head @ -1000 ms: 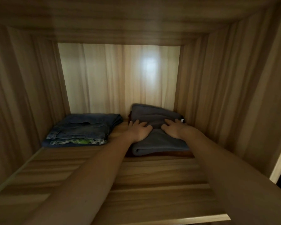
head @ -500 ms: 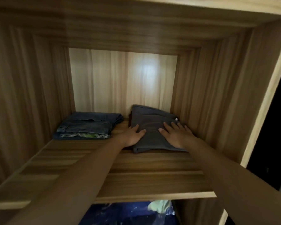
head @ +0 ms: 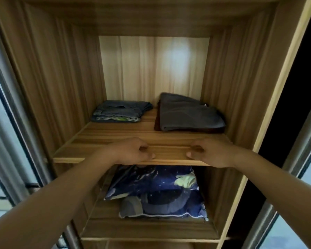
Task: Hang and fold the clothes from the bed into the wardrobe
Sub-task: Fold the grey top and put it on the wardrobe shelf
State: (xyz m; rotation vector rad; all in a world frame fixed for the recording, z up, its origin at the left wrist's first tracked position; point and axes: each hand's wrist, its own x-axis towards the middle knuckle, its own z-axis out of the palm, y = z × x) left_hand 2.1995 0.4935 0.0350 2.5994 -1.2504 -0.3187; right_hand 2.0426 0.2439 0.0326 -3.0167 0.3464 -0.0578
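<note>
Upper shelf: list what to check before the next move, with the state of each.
1. Grey folded garment lies flat on the upper shelf, right side: ok.
2. Folded jeans sit at the left, apart from it: ok.
3. Neither stack overhangs the shelf's front edge: ok.
4. Left hand and right hand hold nothing, fingers loosely curled: ok.
5. Hands clear of the shelf's front edge: cannot tell.

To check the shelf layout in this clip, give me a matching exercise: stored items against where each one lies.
Things:
1. folded grey cloth
2. folded blue denim jeans
3. dark blue patterned pillow

Places:
A. lower shelf
B. upper shelf, back left
C. upper shelf, back right

Pairs: 1-C, 2-B, 3-A
</note>
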